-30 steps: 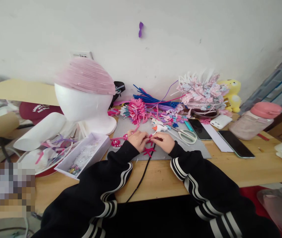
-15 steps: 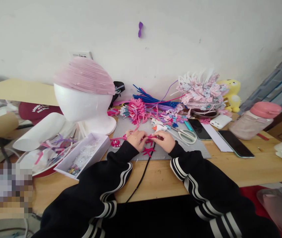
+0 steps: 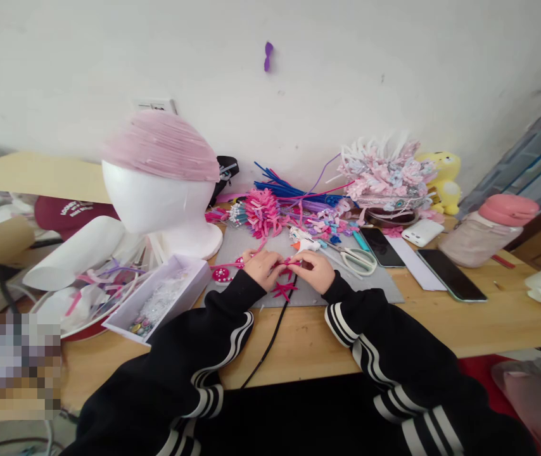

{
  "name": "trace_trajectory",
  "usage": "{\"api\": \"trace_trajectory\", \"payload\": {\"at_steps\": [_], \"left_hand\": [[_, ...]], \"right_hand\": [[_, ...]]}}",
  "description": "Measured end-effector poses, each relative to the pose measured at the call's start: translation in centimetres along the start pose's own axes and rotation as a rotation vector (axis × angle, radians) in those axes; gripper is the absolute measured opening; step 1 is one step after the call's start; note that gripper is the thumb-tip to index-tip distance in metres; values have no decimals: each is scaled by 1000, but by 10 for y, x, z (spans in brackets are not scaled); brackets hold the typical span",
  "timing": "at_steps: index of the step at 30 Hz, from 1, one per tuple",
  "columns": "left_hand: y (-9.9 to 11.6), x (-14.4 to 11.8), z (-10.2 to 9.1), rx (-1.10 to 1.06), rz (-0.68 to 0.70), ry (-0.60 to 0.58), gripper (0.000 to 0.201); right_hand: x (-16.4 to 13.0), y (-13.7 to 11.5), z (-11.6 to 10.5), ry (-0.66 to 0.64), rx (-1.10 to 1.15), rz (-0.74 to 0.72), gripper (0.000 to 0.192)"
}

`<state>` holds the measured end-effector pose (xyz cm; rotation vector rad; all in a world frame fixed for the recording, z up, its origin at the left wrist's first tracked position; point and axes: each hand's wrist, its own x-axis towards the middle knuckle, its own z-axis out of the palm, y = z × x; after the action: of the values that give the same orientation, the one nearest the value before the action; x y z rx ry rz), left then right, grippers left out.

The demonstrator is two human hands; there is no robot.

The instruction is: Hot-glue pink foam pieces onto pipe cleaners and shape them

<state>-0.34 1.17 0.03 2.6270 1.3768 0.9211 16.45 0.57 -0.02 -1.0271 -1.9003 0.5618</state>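
Observation:
My left hand and my right hand meet over the grey mat, fingertips pinched on a small magenta pipe cleaner piece. My fingers cover most of it. Just below them lies a magenta star-shaped pipe cleaner piece, beside a black cable that runs toward the table edge. A red round piece with white dots sits left of my left hand. Scissors with pale handles and a glue gun with an orange tip rest beyond my right hand.
A white foam head with a pink cap stands at left, behind a white box of beads. Pink pipe cleaner bunches and a fluffy headpiece line the back. Phones and a pink-lidded bottle are at right.
The fingertips of both hands have come slightly closer together around the magenta piece. Everything else stays in place apart from a slight camera shift.

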Motion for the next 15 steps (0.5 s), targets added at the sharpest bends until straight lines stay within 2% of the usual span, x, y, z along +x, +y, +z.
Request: {"api": "trace_trajectory", "payload": {"at_steps": [4, 9, 12, 15], "left_hand": [[0, 1, 0, -2, -2, -6, 16], [-1, 1, 0, -28, -2, -36, 11], [-3, 0, 0, -65, 29, -59, 13], [-2, -2, -3, -116, 57, -59, 24]], "right_hand": [[0, 0, 0, -3, 9, -4, 10], [-1, -3, -2, -93, 66, -1, 11], [0, -4, -6, -184, 128, -33, 12], [1, -3, -9, -320, 216, -98, 14]]}}
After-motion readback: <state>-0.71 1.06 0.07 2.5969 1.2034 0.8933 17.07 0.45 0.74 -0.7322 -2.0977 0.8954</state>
